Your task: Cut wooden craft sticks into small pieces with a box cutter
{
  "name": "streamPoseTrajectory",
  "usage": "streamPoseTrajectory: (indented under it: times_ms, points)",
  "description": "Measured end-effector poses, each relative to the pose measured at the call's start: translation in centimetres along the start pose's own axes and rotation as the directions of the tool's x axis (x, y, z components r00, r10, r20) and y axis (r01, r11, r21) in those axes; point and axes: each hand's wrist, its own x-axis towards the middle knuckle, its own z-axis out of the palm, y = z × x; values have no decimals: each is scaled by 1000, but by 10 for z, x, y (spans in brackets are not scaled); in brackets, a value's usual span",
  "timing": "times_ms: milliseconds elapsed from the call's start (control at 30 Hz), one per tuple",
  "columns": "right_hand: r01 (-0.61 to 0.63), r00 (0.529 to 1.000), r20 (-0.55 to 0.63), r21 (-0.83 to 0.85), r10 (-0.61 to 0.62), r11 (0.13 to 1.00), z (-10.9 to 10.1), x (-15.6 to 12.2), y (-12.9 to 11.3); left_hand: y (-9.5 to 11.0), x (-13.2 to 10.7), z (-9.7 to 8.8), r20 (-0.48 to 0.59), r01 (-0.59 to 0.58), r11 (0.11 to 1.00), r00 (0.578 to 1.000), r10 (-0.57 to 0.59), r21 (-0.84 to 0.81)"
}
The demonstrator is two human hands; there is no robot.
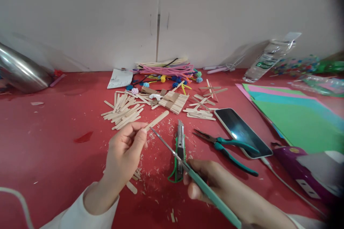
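Observation:
My left hand [125,150] pinches a wooden craft stick [158,119] between thumb and fingers, its rounded end pointing up and right. My right hand [209,182] is closed round a knife [209,191] with a long mint-green handle and a thin metal blade, seen nearly edge-on. The blade's tip is at the stick, just beside my left thumb; whether it touches cannot be told. Under the blade, a box cutter [181,143] with a green edge lies on the red table. Wood shavings [153,161] are scattered around it.
Loose craft sticks [125,111] and a bundle of joined sticks [174,102] lie ahead, before pink pipe cleaners [166,71]. To the right are pliers [223,146], a phone [243,132] with a cable, a purple glue gun [298,168], coloured sheets [292,118] and a bottle [268,61].

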Motion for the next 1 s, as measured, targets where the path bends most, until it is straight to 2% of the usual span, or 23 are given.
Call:
streamPoseTrajectory:
  times_ms: [467, 1000]
  points:
    - [25, 1000, 6, 46, -25, 999, -1, -1, 0, -3, 1, 0, 20, 12, 999, 1000, -11, -47]
    - [-1, 1000, 22, 107, -1, 994, 1, 0, -1, -3, 1, -1, 21, 18, 1000, 1000, -18, -9]
